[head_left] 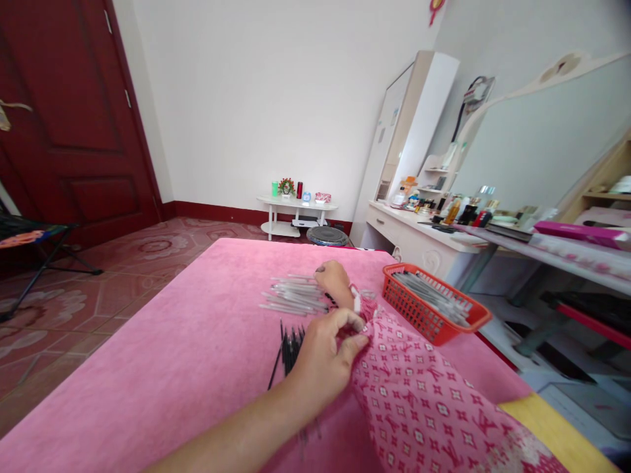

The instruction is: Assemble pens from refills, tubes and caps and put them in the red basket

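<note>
My left hand (329, 351) reaches across and pinches the cuff of the pink patterned sleeve (419, 387) on my right arm. Beyond it, my right hand (334, 279) is curled closed at the right end of a pile of slender, clear pen-like sticks (293, 294); I see nothing in its fingers. A bunch of thin black pen-like sticks (290, 348) lies nearer, partly hidden behind my left hand and forearm. To the right, an orange plastic basket (419, 315) holds many grey-white sticks (434, 297).
Pink cloth covers the table (197, 341). A yellow patch (557, 427) shows at its right edge. Further right stands a dressing table (424, 230) with bottles and a mirror. A round-topped stool (327, 235) and a small white stand (296, 200) are behind the table.
</note>
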Demonstrator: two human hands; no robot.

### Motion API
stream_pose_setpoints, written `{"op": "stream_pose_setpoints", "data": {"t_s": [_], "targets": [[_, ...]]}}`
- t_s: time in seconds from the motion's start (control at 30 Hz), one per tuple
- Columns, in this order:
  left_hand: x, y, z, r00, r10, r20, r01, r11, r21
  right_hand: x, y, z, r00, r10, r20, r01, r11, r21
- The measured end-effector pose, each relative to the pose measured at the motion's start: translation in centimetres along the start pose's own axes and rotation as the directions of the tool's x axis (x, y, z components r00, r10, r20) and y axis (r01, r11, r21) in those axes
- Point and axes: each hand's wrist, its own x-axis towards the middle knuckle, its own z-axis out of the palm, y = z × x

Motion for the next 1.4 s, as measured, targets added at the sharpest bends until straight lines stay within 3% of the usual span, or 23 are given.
{"op": "stream_pose_setpoints", "data": {"t_s": [0.1, 0.2, 0.27, 0.33, 0.43, 0.53, 0.67, 0.73, 0.8, 0.93, 1.07, 1.23, 1.33, 1.4], "targets": [[-0.6, 0.6, 0.7, 0.990, -0.071, 0.124, 0.087, 0.988, -0.127, 1.0, 0.4, -0.6, 0.983, 0.169, -0.075, -0.140, 0.944, 0.299], [-1.6, 0.8, 1.5, 0.940, -0.174, 0.293, 0.238, 0.951, -0.198, 1.9, 0.5, -2.0, 0.947, 0.302, -0.108, -0.191, 0.800, 0.569], [-2.4, 0.7, 1.8, 0.855, -0.194, 0.481, 0.325, 0.923, -0.207, 2.2, 0.6, -3.1, 0.923, 0.361, -0.135, -0.169, 0.694, 0.700], [-3.2, 0.5, 2.1, 0.741, -0.127, 0.659, 0.360, 0.904, -0.230, 2.4, 0.6, -4.1, 0.900, 0.400, -0.172, -0.118, 0.604, 0.788], [-4.0, 0.1, 2.2, 0.650, -0.083, 0.756, 0.393, 0.888, -0.241, 1.7, 0.6, -4.2, 0.874, 0.426, -0.232, -0.033, 0.529, 0.848], [-3.9, -0.1, 2.2, 0.606, -0.069, 0.792, 0.420, 0.874, -0.245, 0.1, 0.8, -2.8, 0.894, 0.337, -0.296, 0.056, 0.570, 0.820], [-2.9, 0.7, 1.9, 0.687, -0.144, 0.712, 0.478, 0.828, -0.293, -2.1, 1.8, -0.6, 0.946, 0.084, -0.312, 0.135, 0.774, 0.619], [-2.4, 1.8, 1.6, 0.777, -0.218, 0.591, 0.445, 0.853, -0.271, -2.8, 2.8, 0.0, 0.944, 0.062, -0.325, 0.119, 0.853, 0.508], [-2.3, 3.3, 1.5, 0.818, -0.216, 0.532, 0.383, 0.896, -0.225, -3.4, 3.8, 0.5, 0.936, 0.060, -0.347, 0.087, 0.915, 0.393], [-3.3, 6.1, 2.0, 0.792, -0.025, 0.610, 0.183, 0.963, -0.198, -4.3, 4.9, 1.5, 0.945, 0.010, -0.327, 0.035, 0.991, 0.131], [-4.7, 7.5, 4.2, 0.699, 0.126, 0.704, 0.114, 0.952, -0.284, -4.6, 4.7, 2.3, 0.967, -0.083, -0.241, 0.049, 0.989, -0.142], [-5.6, 8.9, 7.1, 0.735, 0.016, 0.677, 0.114, 0.983, -0.147, -5.0, 4.2, 2.4, 0.984, -0.085, -0.155, 0.032, 0.950, -0.311], [-5.8, 10.0, 7.6, 0.776, -0.159, 0.611, 0.153, 0.986, 0.062, -5.3, 4.0, 2.3, 0.987, -0.087, -0.134, 0.033, 0.932, -0.360], [-5.8, 10.5, 7.5, 0.799, -0.204, 0.566, 0.168, 0.979, 0.115, -5.4, 3.9, 2.4, 0.989, -0.082, -0.122, 0.030, 0.925, -0.379]]}}
